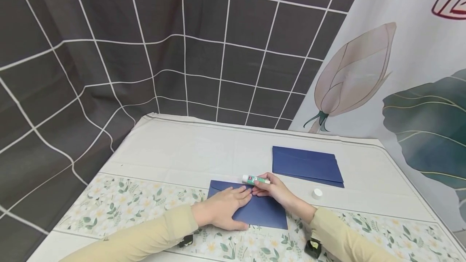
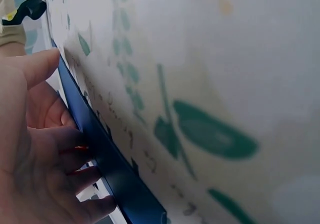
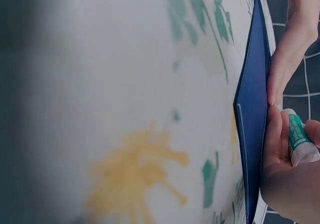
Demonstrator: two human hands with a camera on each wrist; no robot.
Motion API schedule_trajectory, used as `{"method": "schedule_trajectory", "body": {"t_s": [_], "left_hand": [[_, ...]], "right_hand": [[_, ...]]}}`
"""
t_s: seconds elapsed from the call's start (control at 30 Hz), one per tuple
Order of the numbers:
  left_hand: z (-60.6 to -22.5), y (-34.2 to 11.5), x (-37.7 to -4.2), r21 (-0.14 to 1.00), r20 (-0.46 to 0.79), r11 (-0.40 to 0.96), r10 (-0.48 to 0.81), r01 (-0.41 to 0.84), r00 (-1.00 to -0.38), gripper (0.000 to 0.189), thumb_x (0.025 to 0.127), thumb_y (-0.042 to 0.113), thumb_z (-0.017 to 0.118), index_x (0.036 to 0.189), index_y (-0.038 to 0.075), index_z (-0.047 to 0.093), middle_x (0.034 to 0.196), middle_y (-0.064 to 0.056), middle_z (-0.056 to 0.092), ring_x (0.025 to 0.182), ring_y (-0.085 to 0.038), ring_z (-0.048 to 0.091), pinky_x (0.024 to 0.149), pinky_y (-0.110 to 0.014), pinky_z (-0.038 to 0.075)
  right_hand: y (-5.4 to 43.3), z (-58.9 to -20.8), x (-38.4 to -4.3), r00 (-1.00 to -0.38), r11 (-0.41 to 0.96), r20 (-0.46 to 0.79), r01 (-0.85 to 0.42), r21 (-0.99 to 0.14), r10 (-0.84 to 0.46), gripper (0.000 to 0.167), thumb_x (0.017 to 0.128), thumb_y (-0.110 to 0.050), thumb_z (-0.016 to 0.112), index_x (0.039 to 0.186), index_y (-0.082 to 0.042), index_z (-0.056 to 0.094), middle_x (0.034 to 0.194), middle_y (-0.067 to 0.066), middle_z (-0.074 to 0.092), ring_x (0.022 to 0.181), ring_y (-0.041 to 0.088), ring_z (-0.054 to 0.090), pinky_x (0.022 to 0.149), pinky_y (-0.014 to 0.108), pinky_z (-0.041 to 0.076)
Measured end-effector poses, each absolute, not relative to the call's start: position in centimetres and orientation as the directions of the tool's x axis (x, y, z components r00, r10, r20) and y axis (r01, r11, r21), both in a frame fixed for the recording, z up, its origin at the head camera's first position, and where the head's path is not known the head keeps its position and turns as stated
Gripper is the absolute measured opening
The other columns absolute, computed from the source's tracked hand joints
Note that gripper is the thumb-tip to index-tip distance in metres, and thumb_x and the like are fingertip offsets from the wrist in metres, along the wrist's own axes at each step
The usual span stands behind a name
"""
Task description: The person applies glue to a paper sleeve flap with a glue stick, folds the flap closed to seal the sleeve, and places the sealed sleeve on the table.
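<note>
A dark blue envelope (image 1: pixel 262 213) lies flat on the flowered cloth. My left hand (image 1: pixel 226 208) rests on it with fingers extended and spread; the thumb is near its front edge. In the left wrist view these fingers (image 2: pixel 82 179) reach over the blue envelope (image 2: pixel 107 159). My right hand (image 1: pixel 273 189) holds a green and white glue stick (image 1: pixel 255 180) between thumb and fingers, above the envelope's far edge. The right wrist view shows the glue stick (image 3: pixel 298 134) in that grip, with other fingertips at the envelope's surface (image 3: pixel 254 88). Both hands' fingertips are close together.
Behind and to the right lies a stack of blue envelopes (image 1: pixel 307 165). A small round white cap (image 1: pixel 317 193) stands between that stack and my right forearm. A dark gridded curtain (image 1: pixel 204 51) hangs behind the table, beside a pale flower-printed curtain (image 1: pixel 349 80).
</note>
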State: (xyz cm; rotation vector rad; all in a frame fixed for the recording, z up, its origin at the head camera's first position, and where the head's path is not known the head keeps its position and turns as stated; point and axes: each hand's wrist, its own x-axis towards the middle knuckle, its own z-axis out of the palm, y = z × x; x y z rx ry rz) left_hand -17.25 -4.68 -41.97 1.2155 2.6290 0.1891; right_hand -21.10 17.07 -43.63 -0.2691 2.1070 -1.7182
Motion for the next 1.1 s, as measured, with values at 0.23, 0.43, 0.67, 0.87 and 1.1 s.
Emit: {"method": "schedule_trajectory", "body": {"t_s": [0.23, 0.43, 0.67, 0.87, 1.1], "left_hand": [[-41.6, -4.7, -17.2, 0.239, -0.191, 0.652, 0.758, 0.719, -0.624, 0.082, 0.088, 0.063, 0.053, 0.150, 0.012, 0.034, 0.159, -0.002, 0.024, 0.148, -0.018, 0.020, 0.118, -0.048, 0.026], [-41.6, -4.8, -17.3, 0.267, -0.217, 0.650, 0.760, 0.712, -0.613, 0.083, 0.089, 0.063, 0.052, 0.151, 0.012, 0.031, 0.160, -0.002, 0.021, 0.149, -0.018, 0.016, 0.119, -0.048, 0.022], [-42.1, -5.3, -17.7, 0.332, -0.224, 0.624, 0.780, 0.707, -0.584, 0.086, 0.089, 0.062, 0.052, 0.152, 0.010, 0.027, 0.161, -0.004, 0.016, 0.150, -0.018, 0.011, 0.121, -0.048, 0.017], [-42.1, -5.9, -18.3, 0.432, -0.216, 0.604, 0.790, 0.670, -0.574, 0.081, 0.091, 0.058, 0.051, 0.151, 0.008, 0.029, 0.161, -0.004, 0.017, 0.150, -0.017, 0.012, 0.121, -0.046, 0.014], [-42.2, -6.5, -18.1, 0.408, -0.226, 0.633, 0.768, 0.658, -0.599, 0.079, 0.090, 0.062, 0.049, 0.151, 0.014, 0.030, 0.160, 0.000, 0.019, 0.149, -0.014, 0.014, 0.122, -0.043, 0.016]], "right_hand": [[17.4, -43.7, -20.8, -0.881, 0.225, -0.173, 0.078, -0.971, -0.440, 0.043, 0.097, -0.016, 0.054, 0.126, 0.012, 0.037, 0.109, 0.018, 0.064, 0.093, 0.009, 0.068, 0.086, 0.022, 0.055], [17.7, -43.9, -21.1, -0.863, 0.227, -0.190, 0.091, -0.970, -0.468, 0.042, 0.098, -0.015, 0.054, 0.125, 0.012, 0.037, 0.109, 0.015, 0.065, 0.092, 0.006, 0.067, 0.088, 0.023, 0.054], [17.9, -43.7, -21.7, -0.839, 0.183, -0.246, 0.177, -0.967, -0.486, 0.036, 0.099, -0.016, 0.049, 0.121, 0.011, 0.039, 0.096, 0.003, 0.067, 0.088, 0.006, 0.068, 0.086, 0.024, 0.055], [18.4, -43.5, -21.8, -0.830, 0.189, -0.268, 0.199, -0.962, -0.490, 0.036, 0.100, -0.018, 0.049, 0.122, 0.009, 0.039, 0.098, 0.005, 0.066, 0.091, 0.008, 0.068, 0.088, 0.024, 0.055], [18.5, -43.5, -21.7, -0.834, 0.175, -0.264, 0.203, -0.963, -0.485, 0.033, 0.099, -0.017, 0.049, 0.119, 0.008, 0.040, 0.094, 0.003, 0.067, 0.089, 0.008, 0.069, 0.086, 0.023, 0.055]]}}
